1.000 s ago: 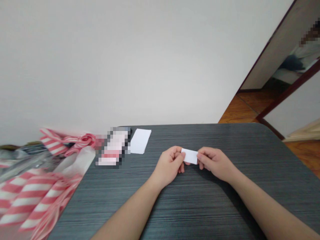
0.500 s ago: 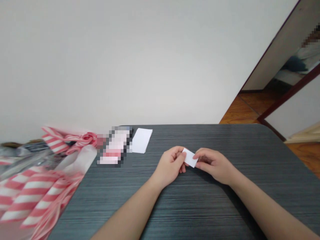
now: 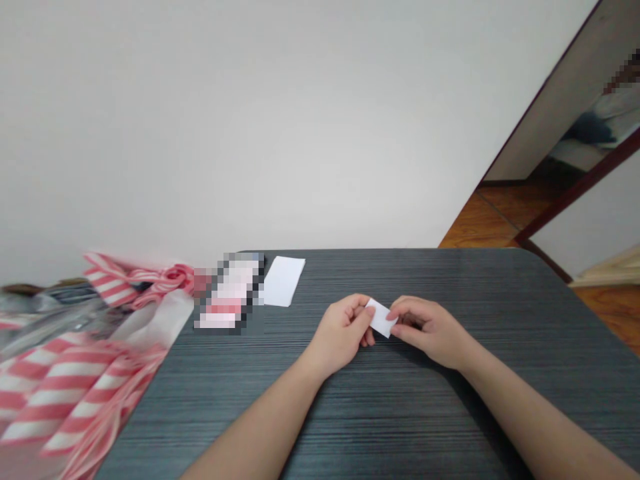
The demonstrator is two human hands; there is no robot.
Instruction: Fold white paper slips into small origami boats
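Note:
A small folded white paper (image 3: 381, 317) is held between both hands just above the dark striped table (image 3: 380, 413). My left hand (image 3: 341, 333) pinches its left end, fingers curled. My right hand (image 3: 427, 329) pinches its right end from the other side. The paper is tilted, its left corner higher. Both forearms rest low over the table.
A flat white paper sheet (image 3: 283, 281) lies near the table's far edge. Beside it is a blurred pink and white object (image 3: 229, 297). Pink-and-white striped plastic bags (image 3: 70, 373) crowd the left edge. A white wall stands behind; a doorway and wooden floor (image 3: 487, 217) lie at right.
The small paper has been turned between my fingers, from lying level to tilted, and my hands have closed in on it slightly. Nothing else has moved.

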